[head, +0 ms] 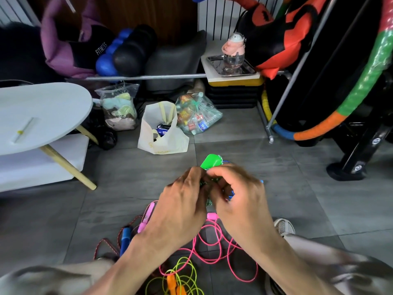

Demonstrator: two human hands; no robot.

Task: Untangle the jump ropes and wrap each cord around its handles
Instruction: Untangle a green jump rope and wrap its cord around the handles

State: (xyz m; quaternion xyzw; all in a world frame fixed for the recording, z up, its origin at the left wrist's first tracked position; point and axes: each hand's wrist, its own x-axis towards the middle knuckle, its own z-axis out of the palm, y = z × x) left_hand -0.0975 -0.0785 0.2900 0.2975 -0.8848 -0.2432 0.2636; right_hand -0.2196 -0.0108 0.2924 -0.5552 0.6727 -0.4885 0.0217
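hands meet above the floor (276, 167), the left hand (182, 201) and right hand (238, 196) both pinched around a green handle (209, 161) and the green cord (209, 202) bunched beneath it; a blue cord (231, 193) loops by the right fingers, and whether it is caught in the grip or only passes beside it cannot be told; each grip looks clenched on the green bundle; below the wrists lie the rest of the ropes, still loose on the floor: a pink cord (214, 241) with pink handles (146, 218), a yellow-green cord (185, 271) with orange handles (175, 284), and a blue handle (125, 236) on a red braided cord (102, 245); the step looks like winding the green cord; to do it well, one hand should hold the handle steady while the other lays turns snug and side by side, keeping light tension; any blue strand should be freed first, lest it get wound in.
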